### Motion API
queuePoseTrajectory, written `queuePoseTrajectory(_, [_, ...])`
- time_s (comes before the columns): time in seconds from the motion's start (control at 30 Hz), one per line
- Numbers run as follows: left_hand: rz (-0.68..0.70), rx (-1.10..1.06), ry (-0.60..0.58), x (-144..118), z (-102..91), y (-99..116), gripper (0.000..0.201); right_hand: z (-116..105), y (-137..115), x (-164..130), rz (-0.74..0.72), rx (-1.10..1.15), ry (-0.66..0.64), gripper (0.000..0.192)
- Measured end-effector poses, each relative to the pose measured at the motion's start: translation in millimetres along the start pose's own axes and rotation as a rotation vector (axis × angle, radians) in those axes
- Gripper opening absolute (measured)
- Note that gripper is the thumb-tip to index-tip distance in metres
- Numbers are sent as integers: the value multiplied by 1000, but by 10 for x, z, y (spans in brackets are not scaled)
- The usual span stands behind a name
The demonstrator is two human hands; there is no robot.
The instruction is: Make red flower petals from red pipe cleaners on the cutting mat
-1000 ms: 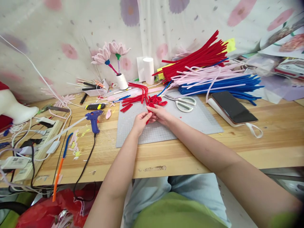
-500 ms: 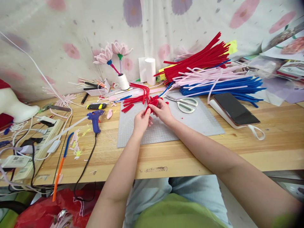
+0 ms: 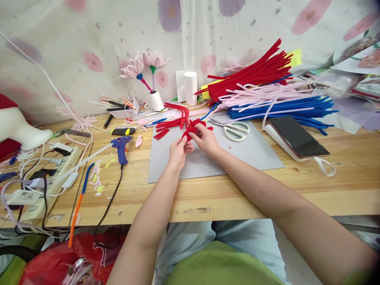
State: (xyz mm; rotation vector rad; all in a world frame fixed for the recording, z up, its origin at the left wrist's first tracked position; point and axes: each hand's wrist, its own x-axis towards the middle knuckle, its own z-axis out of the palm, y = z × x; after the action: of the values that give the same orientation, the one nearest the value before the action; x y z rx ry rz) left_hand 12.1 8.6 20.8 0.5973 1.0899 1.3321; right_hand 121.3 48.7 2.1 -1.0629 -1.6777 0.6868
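Both my hands meet over the grey cutting mat [image 3: 252,152] and pinch one small bent red pipe-cleaner piece [image 3: 187,133]. My left hand [image 3: 179,151] grips it from below, my right hand [image 3: 205,139] from the right. Just beyond my fingers lie more red looped pieces [image 3: 202,123] and a bundle of bent red pipe cleaners [image 3: 173,116] on the mat's far edge.
White-handled scissors [image 3: 233,129] lie right of my hands, a phone [image 3: 298,136] farther right. Long red, pink and blue pipe cleaners [image 3: 267,89] are stacked at the back. A blue glue gun [image 3: 121,147], a power strip [image 3: 41,180] with cables and pink pipe-cleaner flowers [image 3: 142,65] stand to the left.
My hands have lifted the red piece slightly off the mat and keep working it between the fingers; the camera view shifted a little to the left.
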Motion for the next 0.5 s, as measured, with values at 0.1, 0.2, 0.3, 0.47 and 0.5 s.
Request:
queuePoseTrajectory(0.1, [-36,-21,-19,6,-8,-1,13,-30,-48,14,32,60,-14,20])
queuePoseTrajectory(0.2, [-44,52,-70,2,-17,-12,15,-80,-82,57,161,234,-14,29])
queuePoseTrajectory(0.3, [-53,142,-105,0,-31,-20,20,-136,-80,102,294,333,-48,39])
queuePoseTrajectory(0.47, [-53,116,-76,39,-80,10,33,-212,-19,133,424,453,-194,47])
queuePoseTrajectory(0.5, [-58,111,-71,48,-88,21,34,-226,-5,135,451,496,-231,47])
